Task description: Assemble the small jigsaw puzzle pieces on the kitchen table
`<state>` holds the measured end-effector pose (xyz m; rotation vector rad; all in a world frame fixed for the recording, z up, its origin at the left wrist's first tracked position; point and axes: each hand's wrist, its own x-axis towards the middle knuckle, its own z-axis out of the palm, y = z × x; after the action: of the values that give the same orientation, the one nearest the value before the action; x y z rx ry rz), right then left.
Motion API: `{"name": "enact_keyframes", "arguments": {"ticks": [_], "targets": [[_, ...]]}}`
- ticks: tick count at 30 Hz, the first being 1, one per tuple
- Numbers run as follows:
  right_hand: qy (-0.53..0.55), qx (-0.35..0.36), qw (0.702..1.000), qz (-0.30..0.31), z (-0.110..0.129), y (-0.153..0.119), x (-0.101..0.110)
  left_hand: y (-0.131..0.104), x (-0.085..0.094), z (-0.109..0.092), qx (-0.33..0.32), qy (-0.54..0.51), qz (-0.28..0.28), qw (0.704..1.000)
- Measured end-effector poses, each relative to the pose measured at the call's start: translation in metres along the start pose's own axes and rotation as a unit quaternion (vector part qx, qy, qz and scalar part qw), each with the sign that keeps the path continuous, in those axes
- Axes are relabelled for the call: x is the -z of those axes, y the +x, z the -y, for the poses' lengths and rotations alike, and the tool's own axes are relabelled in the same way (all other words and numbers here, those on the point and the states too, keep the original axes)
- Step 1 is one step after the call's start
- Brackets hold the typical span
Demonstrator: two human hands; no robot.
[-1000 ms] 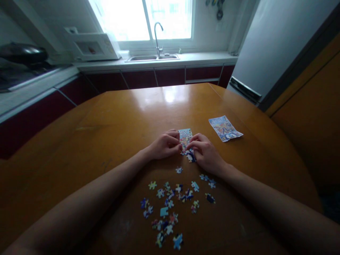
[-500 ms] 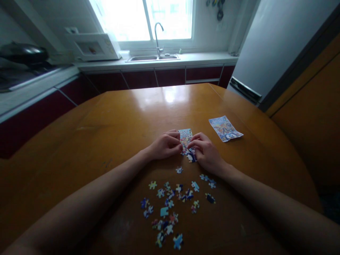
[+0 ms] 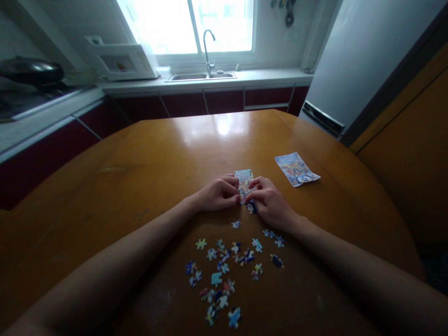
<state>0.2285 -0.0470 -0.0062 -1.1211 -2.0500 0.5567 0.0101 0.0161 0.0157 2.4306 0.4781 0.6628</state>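
A partly joined jigsaw puzzle point(image 3: 244, 179) lies on the table between my two hands. My left hand point(image 3: 220, 192) is closed, its curled fingers holding the puzzle's left edge. Bent over the lower right part, my right hand point(image 3: 269, 199) has its thumb and fingers drawn together on a dark blue and white jigsaw piece point(image 3: 251, 207) at the bottom edge. The fingertips partly cover this piece, so whether it is locked in cannot be seen. A single loose piece point(image 3: 236, 224) lies just below the puzzle.
Several loose jigsaw pieces point(image 3: 216, 278) are scattered nearer to me on the brown wooden table point(image 3: 157, 154). A creased picture sheet point(image 3: 297, 169) lies to the right of the puzzle. Beyond the table are a sink point(image 3: 189, 77), a microwave point(image 3: 122, 63) and a fridge point(image 3: 364, 60).
My right hand's fingers have shifted slightly on the puzzle, and the dark piece at the bottom has slid a little left. My left hand has barely moved.
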Motion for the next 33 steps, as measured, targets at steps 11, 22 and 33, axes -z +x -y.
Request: {"name": "enact_keyframes", "arguments": {"ticks": [11, 22, 33], "targets": [[-0.031, -0.017, 0.999, 0.004, 0.001, 0.0008, -0.0009, 0.0007, -0.0012, -0.0002, 0.015, 0.024, -0.029, 0.999], [-0.019, -0.001, 1.0, -0.013, 0.0038, 0.0008, 0.0004, 0.0018, -0.0019, 0.0018, 0.021, 0.018, -0.013, 1.0], [-0.014, 0.02, 0.999, -0.033, -0.0015, -0.0005, -0.0019, -0.0003, -0.0009, 0.0011, 0.0, 0.006, -0.009, 1.0]]}}
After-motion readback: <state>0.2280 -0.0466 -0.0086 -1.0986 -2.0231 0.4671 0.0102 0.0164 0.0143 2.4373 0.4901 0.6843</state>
